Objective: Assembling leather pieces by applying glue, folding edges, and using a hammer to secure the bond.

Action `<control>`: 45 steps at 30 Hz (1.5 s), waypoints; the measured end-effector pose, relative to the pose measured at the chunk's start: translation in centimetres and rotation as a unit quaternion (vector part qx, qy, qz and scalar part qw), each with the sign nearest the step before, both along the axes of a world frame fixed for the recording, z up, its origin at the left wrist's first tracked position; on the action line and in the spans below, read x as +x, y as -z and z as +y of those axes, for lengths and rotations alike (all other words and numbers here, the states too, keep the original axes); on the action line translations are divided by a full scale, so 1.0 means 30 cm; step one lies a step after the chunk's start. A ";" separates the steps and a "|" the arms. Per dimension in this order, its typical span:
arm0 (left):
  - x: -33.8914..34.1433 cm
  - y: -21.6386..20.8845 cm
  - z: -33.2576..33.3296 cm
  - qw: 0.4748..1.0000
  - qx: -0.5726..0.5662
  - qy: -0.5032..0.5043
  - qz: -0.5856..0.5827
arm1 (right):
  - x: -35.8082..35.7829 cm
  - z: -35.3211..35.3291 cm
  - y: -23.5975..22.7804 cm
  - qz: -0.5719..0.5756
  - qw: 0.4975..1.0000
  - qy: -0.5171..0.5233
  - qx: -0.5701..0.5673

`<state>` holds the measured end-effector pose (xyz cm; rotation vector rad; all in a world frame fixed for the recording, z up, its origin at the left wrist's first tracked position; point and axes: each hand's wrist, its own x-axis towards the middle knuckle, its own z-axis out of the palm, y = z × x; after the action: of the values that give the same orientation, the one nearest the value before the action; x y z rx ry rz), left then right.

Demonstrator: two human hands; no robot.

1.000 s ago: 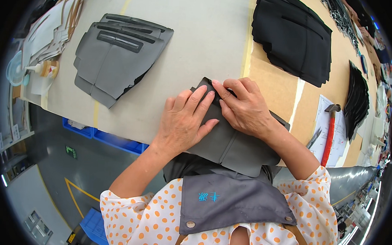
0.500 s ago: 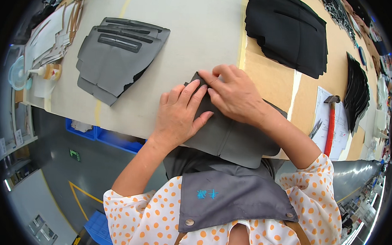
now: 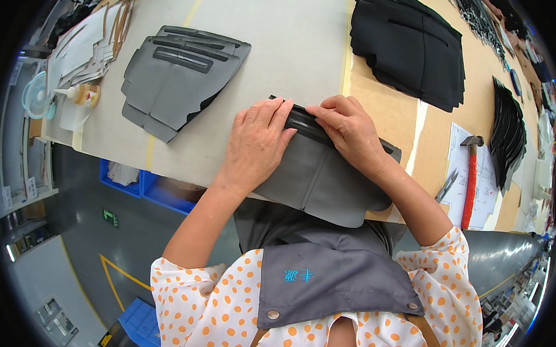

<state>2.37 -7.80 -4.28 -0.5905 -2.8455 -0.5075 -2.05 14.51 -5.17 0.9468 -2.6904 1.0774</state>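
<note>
A dark grey leather-like panel (image 3: 314, 178) lies at the table's front edge, partly overhanging it towards my apron. Black strips run along its far side, between and under my hands. My left hand (image 3: 254, 145) rests flat on the panel's far left part, fingers stretched out and thumb apart. With thumb and forefinger pinched together, my right hand (image 3: 350, 130) grips the panel's far edge. Its other fingers are curled. The hands cover much of that edge. To the left lies a stack of similar grey panels (image 3: 170, 90) with black-rimmed slots.
Black panels (image 3: 411, 56) are stacked at the far right. A red-handled hammer (image 3: 469, 186) and metal snips (image 3: 447, 185) lie on a paper drawing (image 3: 486, 174). More black pieces (image 3: 506, 132) fan out beyond. A glue bottle (image 3: 85, 95) stands by white sheets (image 3: 80, 44) at left.
My right hand has shifted slightly right and opened a gap from the left, exposing the black strips. My left fingers now lie flatter and closer together. The view has shifted slightly.
</note>
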 end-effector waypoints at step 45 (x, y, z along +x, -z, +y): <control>0.054 -0.030 0.150 0.997 -0.062 0.046 0.003 | 0.068 0.148 -0.009 -0.046 0.998 0.011 -0.030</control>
<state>3.99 -3.31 -3.37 -0.7470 -2.8699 -0.3433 -0.02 18.94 -4.89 0.8754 -2.7176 1.2188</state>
